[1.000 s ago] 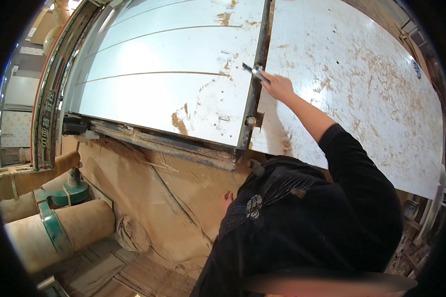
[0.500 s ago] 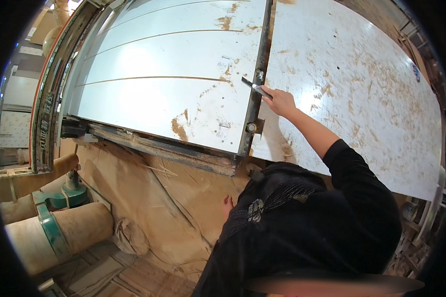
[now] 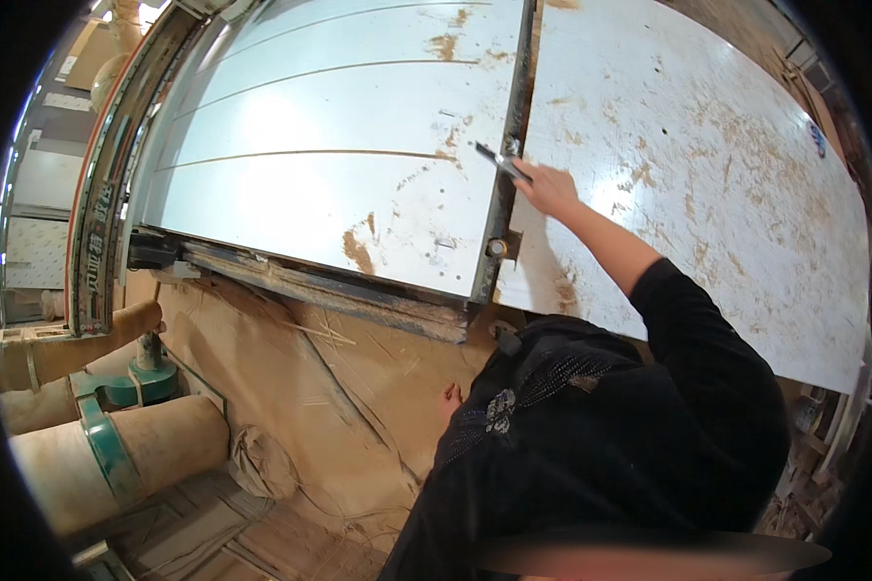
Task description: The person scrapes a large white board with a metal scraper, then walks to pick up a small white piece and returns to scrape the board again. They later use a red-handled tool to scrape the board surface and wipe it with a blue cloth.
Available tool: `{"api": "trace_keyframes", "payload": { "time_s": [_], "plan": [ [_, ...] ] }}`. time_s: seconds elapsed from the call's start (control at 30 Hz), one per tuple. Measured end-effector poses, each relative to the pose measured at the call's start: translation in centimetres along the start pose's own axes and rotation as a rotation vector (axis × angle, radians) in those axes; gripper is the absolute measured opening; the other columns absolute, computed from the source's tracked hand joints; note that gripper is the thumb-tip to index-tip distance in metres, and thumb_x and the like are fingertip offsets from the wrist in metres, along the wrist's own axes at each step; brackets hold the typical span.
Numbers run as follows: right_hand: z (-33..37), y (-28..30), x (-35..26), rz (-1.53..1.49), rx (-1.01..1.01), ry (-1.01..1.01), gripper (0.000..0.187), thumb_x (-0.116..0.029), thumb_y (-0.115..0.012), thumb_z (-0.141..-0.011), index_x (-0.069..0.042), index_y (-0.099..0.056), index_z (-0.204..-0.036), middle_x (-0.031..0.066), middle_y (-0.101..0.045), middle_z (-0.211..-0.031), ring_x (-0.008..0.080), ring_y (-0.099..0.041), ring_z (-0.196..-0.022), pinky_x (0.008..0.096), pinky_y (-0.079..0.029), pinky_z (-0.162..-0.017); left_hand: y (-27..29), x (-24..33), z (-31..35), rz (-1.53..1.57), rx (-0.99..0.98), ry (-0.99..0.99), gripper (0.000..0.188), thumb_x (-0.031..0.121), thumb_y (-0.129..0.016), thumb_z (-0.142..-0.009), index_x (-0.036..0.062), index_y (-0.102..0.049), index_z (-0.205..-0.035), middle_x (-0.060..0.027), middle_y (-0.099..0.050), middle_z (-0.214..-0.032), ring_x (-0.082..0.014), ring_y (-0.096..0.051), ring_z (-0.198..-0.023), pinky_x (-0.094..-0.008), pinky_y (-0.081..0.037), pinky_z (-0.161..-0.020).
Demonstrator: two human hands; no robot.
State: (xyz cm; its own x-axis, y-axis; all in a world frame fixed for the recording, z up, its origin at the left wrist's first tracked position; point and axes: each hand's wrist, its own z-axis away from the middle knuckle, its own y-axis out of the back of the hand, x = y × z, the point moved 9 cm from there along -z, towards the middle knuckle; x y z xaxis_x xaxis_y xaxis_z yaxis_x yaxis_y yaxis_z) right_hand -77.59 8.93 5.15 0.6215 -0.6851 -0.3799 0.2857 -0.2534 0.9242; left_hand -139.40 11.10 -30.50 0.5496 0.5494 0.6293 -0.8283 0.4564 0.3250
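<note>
My right hand [image 3: 549,190] is closed around a slim silver and dark tool [image 3: 514,169], too small to name for sure. The tool's black tip points to the far left, above the dark metal strip [image 3: 502,203] between two pale boards. On its left lies a white board [image 3: 291,203] with long brown grooves and dusty marks near its right edge. The right-hand white board [image 3: 630,116], scattered with brown dust, passes under my right forearm. Low at my side hangs my left hand [image 3: 452,399], mostly hidden by my black top; whether its fingers are closed is unclear.
A dark machine rail [image 3: 97,223] runs along the left side. Below it are thick dusty ducts [image 3: 165,445] with green metal bands. A crumpled bag [image 3: 262,463] rests beside them. Sawdust covers the floor [image 3: 262,358], where a dark cable or hose also lies.
My right hand and the tool have shifted slightly farther from me over the metal strip. The view has drifted a little; my left hand stays low at my side.
</note>
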Motion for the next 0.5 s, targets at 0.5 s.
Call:
{"api": "trace_keyframes", "payload": {
  "time_s": [0.5],
  "plan": [
    [-0.5, 0.1, 0.9, -0.034, 0.049, 0.035, 0.045, -0.044, -0.057, -0.09, -0.026, -0.056, -0.131, 0.0109, -0.07, -0.091, 0.0307, -0.067, -0.083, 0.0438, -0.051, -0.067, -1.8, 5.0, 2.9, -0.108, -0.066, 0.002, 0.043, 0.029, -0.065, -0.09, 0.0044, -0.058, -0.125, -0.0109, -0.065, -0.106, -0.0201, -0.061, -0.092, -0.0329, -0.049, -0.084]
  ]
}}
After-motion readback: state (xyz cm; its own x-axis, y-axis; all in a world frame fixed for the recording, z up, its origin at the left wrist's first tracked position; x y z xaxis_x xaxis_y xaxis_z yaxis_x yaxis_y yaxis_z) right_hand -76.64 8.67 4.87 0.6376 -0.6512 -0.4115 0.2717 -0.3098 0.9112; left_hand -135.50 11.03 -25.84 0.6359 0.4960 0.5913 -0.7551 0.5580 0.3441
